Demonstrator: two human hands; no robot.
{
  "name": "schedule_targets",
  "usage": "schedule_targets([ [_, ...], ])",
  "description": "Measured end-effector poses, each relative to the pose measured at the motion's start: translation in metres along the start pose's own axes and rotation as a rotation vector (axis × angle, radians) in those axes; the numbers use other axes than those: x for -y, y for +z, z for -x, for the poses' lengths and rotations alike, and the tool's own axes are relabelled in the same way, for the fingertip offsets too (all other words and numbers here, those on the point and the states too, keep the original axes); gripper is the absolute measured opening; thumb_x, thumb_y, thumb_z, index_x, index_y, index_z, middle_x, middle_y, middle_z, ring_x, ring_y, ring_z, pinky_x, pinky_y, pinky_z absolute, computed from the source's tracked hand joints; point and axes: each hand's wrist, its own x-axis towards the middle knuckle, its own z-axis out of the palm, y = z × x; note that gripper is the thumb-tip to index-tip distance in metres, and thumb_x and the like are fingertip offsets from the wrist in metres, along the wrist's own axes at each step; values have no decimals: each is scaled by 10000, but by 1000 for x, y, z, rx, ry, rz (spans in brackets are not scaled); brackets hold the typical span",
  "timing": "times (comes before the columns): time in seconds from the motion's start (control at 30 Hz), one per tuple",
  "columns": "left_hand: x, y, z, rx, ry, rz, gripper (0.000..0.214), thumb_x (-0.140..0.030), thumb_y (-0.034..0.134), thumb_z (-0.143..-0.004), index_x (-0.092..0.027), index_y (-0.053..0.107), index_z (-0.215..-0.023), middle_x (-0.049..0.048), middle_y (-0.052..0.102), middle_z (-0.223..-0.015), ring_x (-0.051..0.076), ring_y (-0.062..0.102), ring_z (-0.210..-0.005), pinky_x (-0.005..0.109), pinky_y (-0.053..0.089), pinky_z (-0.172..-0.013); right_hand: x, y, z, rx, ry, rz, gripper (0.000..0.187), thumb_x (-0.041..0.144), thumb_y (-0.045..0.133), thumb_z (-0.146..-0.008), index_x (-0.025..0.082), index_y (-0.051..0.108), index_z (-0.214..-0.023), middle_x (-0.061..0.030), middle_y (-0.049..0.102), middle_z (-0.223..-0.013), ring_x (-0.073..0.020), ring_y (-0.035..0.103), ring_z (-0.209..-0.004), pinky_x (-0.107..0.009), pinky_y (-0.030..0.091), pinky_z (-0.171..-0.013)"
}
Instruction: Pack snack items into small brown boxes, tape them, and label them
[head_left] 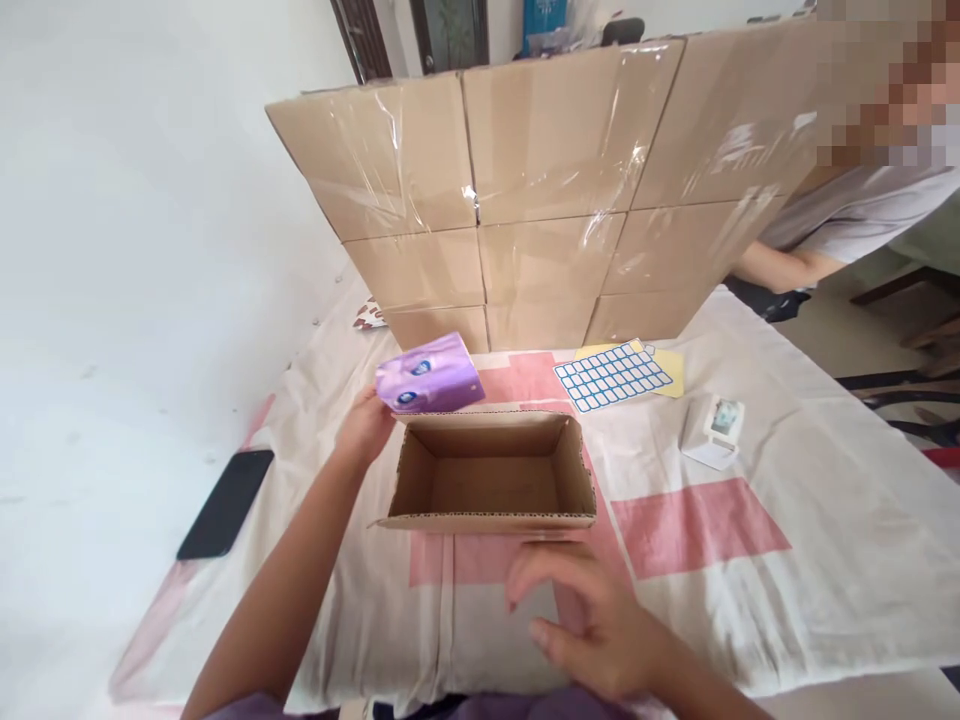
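Note:
A brown cardboard box stands with its top open in front of me, and its inside shows bare cardboard. Beyond its far left corner, my left hand grips a purple printed packet by the near left end; the packet looks like a tissue pack. Some of the left fingers are hidden behind it. My right hand hovers on the near side of the box, fingers curved and apart from the thumb, with nothing between them.
Taped cardboard panels form a barrier behind. On the cloth-covered table lie a label sheet, yellow paper, a small white box and a black phone. A person's arm shows at right.

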Motion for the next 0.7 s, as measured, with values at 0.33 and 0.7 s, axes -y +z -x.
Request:
schedule_targets([
  [0.33,-126,21,68,-178,331,55,194,-245,833,-648,-225,756,-825,5,772,-832,251,739,-984,360,630,-870,111,-77,-113,-164,-575,887,565,266,726,-911,219,521,-1436,-165,554,-1460,-353,538,-1364,-582,478,-1124],
  [0.7,-105,20,104,-90,149,-196,304,-463,696,-880,-265,759,-1101,35,767,-1095,253,710,-1078,374,605,-931,98,-62,-115,-66,-368,963,899,420,733,-896,277,256,-1645,-150,455,-1496,-412,459,-1404,-625,463,-1112],
])
